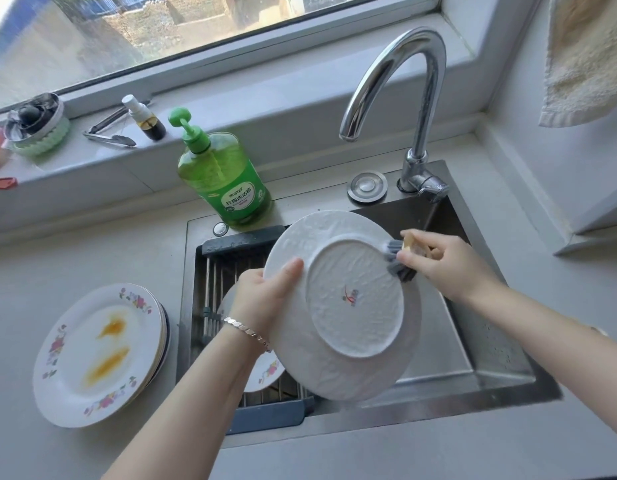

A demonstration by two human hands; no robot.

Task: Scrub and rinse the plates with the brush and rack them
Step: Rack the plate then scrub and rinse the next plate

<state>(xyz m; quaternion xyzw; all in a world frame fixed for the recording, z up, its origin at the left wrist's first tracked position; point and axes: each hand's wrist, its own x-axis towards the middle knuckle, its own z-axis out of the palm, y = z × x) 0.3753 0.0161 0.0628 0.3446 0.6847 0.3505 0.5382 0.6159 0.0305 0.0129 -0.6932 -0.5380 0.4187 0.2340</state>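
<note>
Kitchen sink (438,341): L hand (262,299) grips soapy plate (352,306), underside up; R hand (442,265) holds brush (397,261) against it. Dirty plates (92,355) stacked on tabletop (40,271), left of L hand.

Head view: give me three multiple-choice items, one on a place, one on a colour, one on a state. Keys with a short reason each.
1. Where is the stack of stained plates?
A. on the counter left of the sink
B. on the windowsill
C. under the tap

2. What colour is the soap bottle?
A. blue
B. green
C. red

3. How is the brush placed?
A. lying on the counter
B. hanging from the tap
C. held by the right hand against the underside of the plate

Key:
1 A, the stack rests on the counter beside the sink's left edge.
2 B, both the bottle and its pump are green.
3 C, the bristles touch the upturned base while the left hand grips the rim.
</note>
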